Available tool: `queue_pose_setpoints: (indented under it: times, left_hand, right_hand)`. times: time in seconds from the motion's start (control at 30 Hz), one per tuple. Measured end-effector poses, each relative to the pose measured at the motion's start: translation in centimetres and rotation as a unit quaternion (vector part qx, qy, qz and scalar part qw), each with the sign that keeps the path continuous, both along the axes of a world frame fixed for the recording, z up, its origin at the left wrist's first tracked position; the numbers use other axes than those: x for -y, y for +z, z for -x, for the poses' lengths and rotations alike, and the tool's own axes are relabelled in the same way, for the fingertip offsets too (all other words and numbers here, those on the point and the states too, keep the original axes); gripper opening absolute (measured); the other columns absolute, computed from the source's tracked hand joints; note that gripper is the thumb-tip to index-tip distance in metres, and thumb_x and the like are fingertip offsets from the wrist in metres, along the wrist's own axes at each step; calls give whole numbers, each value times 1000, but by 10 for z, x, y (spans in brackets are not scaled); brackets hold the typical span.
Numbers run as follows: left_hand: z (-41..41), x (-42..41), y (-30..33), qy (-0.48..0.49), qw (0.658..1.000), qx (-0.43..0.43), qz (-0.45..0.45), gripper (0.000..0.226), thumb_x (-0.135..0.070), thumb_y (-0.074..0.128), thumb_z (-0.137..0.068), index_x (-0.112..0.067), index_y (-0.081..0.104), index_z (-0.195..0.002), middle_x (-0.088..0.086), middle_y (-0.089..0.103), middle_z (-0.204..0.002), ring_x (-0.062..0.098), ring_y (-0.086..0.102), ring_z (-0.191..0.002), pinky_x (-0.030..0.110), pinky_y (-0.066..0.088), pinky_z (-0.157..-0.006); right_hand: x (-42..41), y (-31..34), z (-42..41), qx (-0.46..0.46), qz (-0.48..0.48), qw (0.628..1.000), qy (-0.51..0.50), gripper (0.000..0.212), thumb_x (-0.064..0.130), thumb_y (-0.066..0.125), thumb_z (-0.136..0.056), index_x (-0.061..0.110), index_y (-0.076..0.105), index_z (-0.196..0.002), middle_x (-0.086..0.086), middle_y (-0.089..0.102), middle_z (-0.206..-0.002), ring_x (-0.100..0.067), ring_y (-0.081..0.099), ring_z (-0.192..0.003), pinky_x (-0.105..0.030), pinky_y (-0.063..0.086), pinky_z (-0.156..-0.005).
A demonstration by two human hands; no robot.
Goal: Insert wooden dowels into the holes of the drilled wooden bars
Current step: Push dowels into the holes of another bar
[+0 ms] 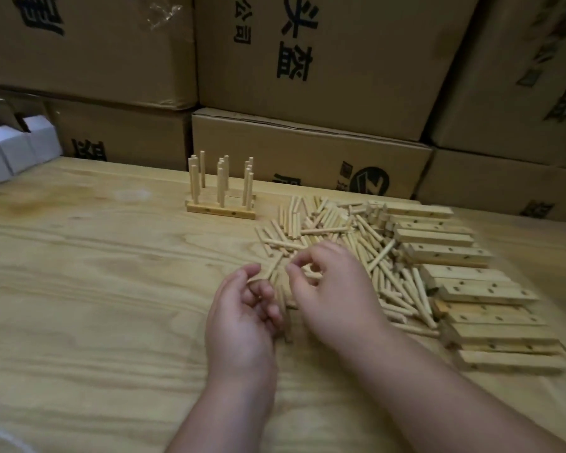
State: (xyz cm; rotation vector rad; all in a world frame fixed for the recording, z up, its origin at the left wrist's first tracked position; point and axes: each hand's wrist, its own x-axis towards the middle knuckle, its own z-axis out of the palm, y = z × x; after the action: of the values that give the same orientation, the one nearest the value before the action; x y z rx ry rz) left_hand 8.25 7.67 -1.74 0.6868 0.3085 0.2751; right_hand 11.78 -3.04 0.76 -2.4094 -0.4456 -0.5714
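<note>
The head camera looks down on a plywood table [95, 289] with stacked cardboard boxes [307, 60] behind it and a few white boxes [17, 148] at the far left edge.

In the middle of the table lies a loose pile of dowels [347, 237], spread from the centre toward the right. Along the right side of the pile sits a row of drilled bars [438, 253], lying flat and close together, some overlapping, with small holes showing on their faces.

Farther back, left of the pile, stand the finished bars [220, 209], lying side by side with dowels upright in their holes in three clusters.

Both hands are at the near edge of the pile. The left hand [242, 318] is turned palm up, with its fingers curled around a small bundle of dowels [276, 286] that sticks out past the fingertips toward the pile. The right hand [337, 289] is palm down just beside it, its thumb and forefinger brought together in a pinch right at the far end of that bundle; blur makes it unclear whether a dowel is actually caught between them. The two hands nearly touch at the fingertips. Both bare forearms enter from the bottom of the picture.
</note>
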Motion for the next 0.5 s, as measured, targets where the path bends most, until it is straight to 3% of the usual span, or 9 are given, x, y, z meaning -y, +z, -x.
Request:
queue_pose_setpoints:
  times: [0.13,0.27,0.5]
  left_hand:
    - [2,3,3,-6,1000,4,-23,19,-22,42,-104,-18,58,-94,-1,50,-60,12,40,-48,25,32,-49]
    - [4,6,4,-12,998,11,-52,19,-21,43,-104,-19,58,-92,-3,49,-58,11,39,-46,23,32,-47]
    - [5,9,2,-17,996,23,-80,19,-20,43,-102,-20,58,-90,-3,49,-58,12,37,-50,25,30,-50]
  right_hand:
    - [54,-5,53,-23,7,998,-50,5,31,66,-89,31,66,-84,20,58,-86,1,52,-88,-21,42,-80]
    - [97,-6,79,-22,26,988,-147,7,31,65,-89,30,66,-81,16,57,-83,-11,57,-86,-39,47,-86]
    - [119,-9,91,-128,89,954,-254,40,52,49,-91,24,55,-63,6,58,-57,-11,53,-62,-39,46,-90]
